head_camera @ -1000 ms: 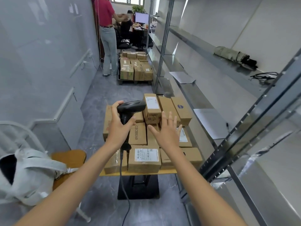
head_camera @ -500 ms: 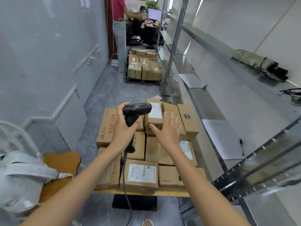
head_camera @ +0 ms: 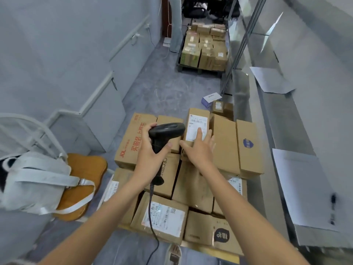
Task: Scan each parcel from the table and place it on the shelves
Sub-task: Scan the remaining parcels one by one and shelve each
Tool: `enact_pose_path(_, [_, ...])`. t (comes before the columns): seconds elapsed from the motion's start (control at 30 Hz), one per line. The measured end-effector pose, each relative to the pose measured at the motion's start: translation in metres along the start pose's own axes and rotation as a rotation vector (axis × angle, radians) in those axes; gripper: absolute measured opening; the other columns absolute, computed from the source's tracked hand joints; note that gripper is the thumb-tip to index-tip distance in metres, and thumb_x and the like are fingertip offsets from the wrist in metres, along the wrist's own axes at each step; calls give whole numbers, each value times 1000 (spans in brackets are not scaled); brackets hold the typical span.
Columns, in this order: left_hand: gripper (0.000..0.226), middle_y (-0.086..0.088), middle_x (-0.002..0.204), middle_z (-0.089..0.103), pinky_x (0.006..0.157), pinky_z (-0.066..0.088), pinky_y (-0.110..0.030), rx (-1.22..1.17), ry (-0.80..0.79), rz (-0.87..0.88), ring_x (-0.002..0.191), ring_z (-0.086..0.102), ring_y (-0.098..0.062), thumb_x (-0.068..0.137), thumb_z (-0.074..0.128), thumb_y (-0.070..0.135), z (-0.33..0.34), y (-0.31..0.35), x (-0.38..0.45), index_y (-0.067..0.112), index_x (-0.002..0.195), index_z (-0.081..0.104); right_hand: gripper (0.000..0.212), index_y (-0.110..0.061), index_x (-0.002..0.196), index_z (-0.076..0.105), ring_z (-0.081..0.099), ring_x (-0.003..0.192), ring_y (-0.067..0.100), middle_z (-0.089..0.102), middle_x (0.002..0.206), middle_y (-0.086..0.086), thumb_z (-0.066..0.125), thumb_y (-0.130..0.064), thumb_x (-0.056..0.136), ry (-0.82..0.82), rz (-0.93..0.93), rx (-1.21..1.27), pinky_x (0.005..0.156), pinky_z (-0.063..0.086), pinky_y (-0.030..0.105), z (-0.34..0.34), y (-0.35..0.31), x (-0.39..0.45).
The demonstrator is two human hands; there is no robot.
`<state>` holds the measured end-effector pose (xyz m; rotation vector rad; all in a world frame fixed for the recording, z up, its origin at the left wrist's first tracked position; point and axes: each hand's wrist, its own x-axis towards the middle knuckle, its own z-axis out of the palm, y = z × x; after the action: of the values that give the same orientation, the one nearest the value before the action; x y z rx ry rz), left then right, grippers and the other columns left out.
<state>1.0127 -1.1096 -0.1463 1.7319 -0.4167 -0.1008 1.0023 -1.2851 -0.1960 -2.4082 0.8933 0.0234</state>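
Several brown cardboard parcels are stacked on a small wooden table [head_camera: 214,249] in front of me. My left hand [head_camera: 150,152] grips a black corded barcode scanner [head_camera: 166,131] by its handle, its head level above the pile. My right hand [head_camera: 199,150] is spread flat, fingers straight, over a narrow parcel with a white shipping label [head_camera: 196,124] on top of the stack; the fingertips reach the label. Grey metal shelves [head_camera: 271,134] run along the right side.
A wooden chair [head_camera: 86,175] with a pale grey bag [head_camera: 32,180] stands at my left. A pallet of more boxes [head_camera: 204,50] sits further down the aisle. White paper sheets [head_camera: 301,188] and a pen lie on the shelf. A small white box [head_camera: 211,98] is on the floor.
My view has tilted down and closer to the table. My right hand has moved forward onto the labelled parcel; the left hand keeps hold of the scanner.
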Motion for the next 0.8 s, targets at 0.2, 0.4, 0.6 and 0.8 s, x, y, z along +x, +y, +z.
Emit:
enact_pose_path(0.2, [64,28,129,46,93,39,-2,-17,41,-87,115,49,21,90,73,2,16,-20,12,29,136,38,100,-22,161,3,2,153,39,-12,166,20,58,-65,90,-38,55,11,123,14,46,7,5,43])
enact_pose_path(0.4, [67,21,136,45,105,45,-19,-53,19,-152,120,51,13,91,72,3,18,-32,22,27,142,36,100,-29,160,6,26,141,40,-5,165,21,65,-60,86,-34,61,-31,108,35,45,16,5,53])
enact_pose_path(0.6, [68,-2,153,39,112,44,-53,-154,45,-205,139,46,-21,91,73,4,10,-39,22,31,141,35,96,-20,159,15,40,127,40,16,159,18,64,-57,86,57,92,-73,101,40,44,16,-2,46])
enact_pose_path(0.8, [66,0,143,48,110,45,-56,-260,104,-276,130,56,-32,92,70,2,-8,-46,13,26,143,36,94,-20,158,22,43,127,38,26,156,12,66,-52,81,147,89,50,97,43,43,11,-17,-2])
